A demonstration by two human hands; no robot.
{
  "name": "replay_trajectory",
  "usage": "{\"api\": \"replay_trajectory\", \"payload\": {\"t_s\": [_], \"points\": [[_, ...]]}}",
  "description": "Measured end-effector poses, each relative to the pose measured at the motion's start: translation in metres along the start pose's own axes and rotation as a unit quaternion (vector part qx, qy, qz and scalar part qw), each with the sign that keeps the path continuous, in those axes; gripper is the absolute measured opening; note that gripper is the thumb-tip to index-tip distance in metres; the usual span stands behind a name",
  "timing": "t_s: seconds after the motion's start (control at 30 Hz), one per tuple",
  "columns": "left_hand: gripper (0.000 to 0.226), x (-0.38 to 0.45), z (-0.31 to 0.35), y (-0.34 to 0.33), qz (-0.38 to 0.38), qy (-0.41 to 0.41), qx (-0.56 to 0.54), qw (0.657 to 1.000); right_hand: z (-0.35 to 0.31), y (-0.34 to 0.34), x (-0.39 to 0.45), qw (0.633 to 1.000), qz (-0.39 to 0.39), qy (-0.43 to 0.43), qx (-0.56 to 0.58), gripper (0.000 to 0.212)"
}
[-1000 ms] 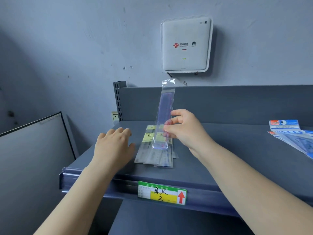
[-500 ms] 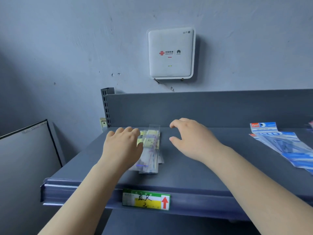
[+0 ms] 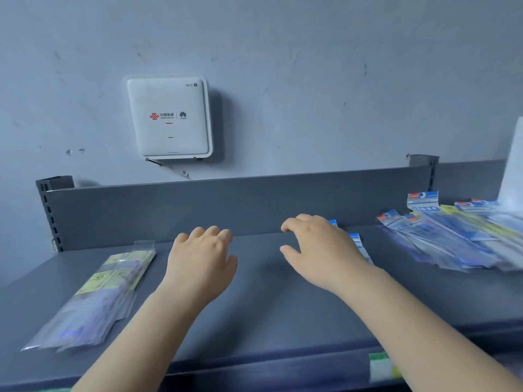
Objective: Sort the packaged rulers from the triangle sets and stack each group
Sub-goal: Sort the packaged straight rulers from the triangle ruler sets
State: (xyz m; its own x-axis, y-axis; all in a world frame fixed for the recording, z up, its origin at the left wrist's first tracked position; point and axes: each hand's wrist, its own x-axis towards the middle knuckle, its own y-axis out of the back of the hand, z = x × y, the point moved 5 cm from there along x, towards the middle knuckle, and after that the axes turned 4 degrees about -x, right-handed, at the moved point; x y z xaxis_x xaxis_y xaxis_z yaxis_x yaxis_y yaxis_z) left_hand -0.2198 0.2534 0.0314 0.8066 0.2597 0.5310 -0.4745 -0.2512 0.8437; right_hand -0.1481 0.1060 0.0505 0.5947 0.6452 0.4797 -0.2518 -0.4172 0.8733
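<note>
A stack of clear-packaged rulers (image 3: 96,292) with yellow labels lies on the left of the grey shelf (image 3: 254,306). A spread pile of blue-headed triangle-set packets (image 3: 452,239) covers the shelf's right end. One more blue-topped packet (image 3: 359,247) shows just behind my right hand. My left hand (image 3: 201,264) hovers over the shelf beside the ruler stack, fingers loosely curled, holding nothing. My right hand (image 3: 317,250) hovers mid-shelf with fingers spread and relaxed, empty, its thumb and forefinger apart.
The shelf's upright back panel (image 3: 240,205) runs behind both hands. A white router box (image 3: 169,117) hangs on the wall above. A green and yellow price label (image 3: 382,366) sits on the shelf's front edge, and a white object (image 3: 513,171) stands at far right.
My right hand laid the held ruler packet on the stack and let go. Both hands and the view have since shifted right, toward the blue packets.
</note>
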Motion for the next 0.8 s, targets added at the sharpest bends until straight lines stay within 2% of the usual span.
{"api": "replay_trajectory", "payload": {"t_s": [0.57,0.7,0.8], "points": [[0.032,0.060,0.257,-0.020,-0.012,-0.083,-0.021,0.996,0.249,0.037,-0.073,0.997,-0.004,-0.080,-0.022,0.027],[0.032,0.070,0.304,-0.027,-0.028,-0.102,-0.028,0.994,0.300,0.040,-0.084,0.995,-0.003,-0.103,-0.019,0.030],[0.030,0.074,0.316,-0.027,-0.033,-0.119,-0.027,0.992,0.319,0.042,-0.086,0.993,0.006,-0.118,-0.024,0.032]]}}
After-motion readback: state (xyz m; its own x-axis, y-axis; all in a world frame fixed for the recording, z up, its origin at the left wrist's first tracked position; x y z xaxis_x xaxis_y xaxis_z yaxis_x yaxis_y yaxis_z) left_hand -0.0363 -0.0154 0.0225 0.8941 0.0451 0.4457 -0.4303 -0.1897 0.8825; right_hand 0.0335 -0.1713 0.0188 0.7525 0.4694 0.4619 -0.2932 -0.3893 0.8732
